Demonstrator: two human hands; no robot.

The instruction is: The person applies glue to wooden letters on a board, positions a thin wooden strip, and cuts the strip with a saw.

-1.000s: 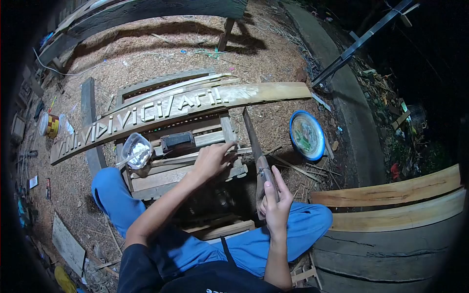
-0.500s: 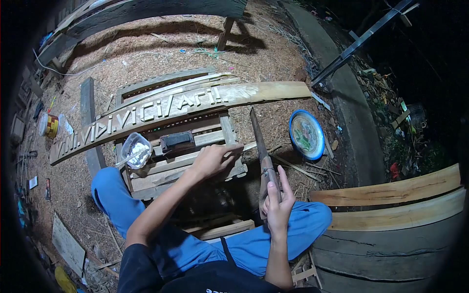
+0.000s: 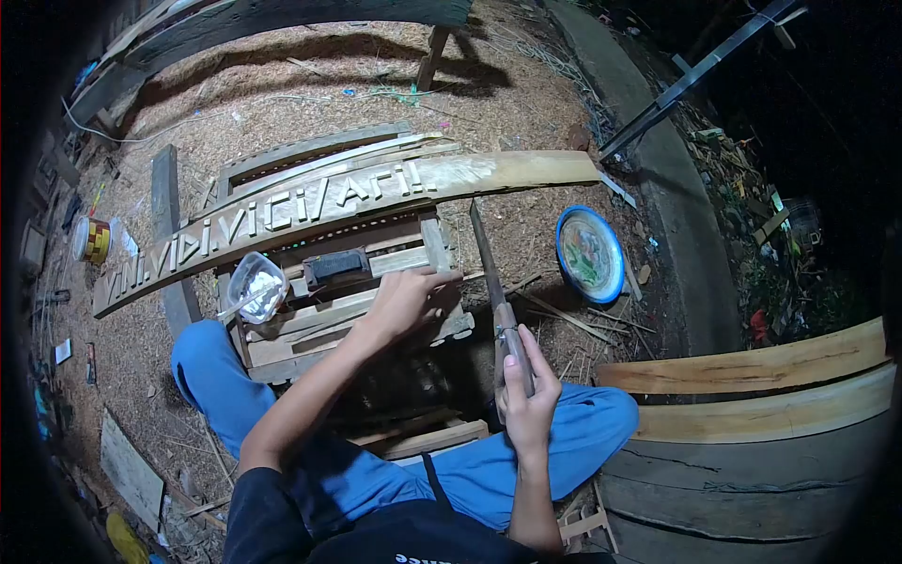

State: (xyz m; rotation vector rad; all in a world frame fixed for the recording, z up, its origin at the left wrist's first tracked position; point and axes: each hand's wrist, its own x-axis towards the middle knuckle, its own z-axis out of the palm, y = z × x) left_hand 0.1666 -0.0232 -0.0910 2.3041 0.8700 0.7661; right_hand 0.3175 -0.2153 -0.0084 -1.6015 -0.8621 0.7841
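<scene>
My right hand (image 3: 529, 404) is wrapped round the wooden handle of a machete (image 3: 488, 258), whose long dark blade points away from me toward the carved board. My left hand (image 3: 404, 299) is closed over the slatted wooden pallet, to the left of the blade. A thin pale wood strip (image 3: 476, 274) shows at its fingertips, mostly hidden by the fingers. Beyond both hands lies a long curved board (image 3: 526, 169) with raised wooden letters. On the pallet, left of my left hand, are a dark block (image 3: 336, 267) and a clear plastic tub (image 3: 246, 282) with white paste and a stick.
A blue-rimmed basin (image 3: 561, 246) stands to the right, with thin sticks (image 3: 573, 320) on the ground near it. Two curved planks (image 3: 752, 362) lie at the right on dark boards. A yellow-banded bucket (image 3: 94, 242) is at the far left. Sawdust covers the ground.
My left hand has drawn slightly back to the left, away from the blade, and less of the pale strip shows. The machete has shifted a little to the left.
</scene>
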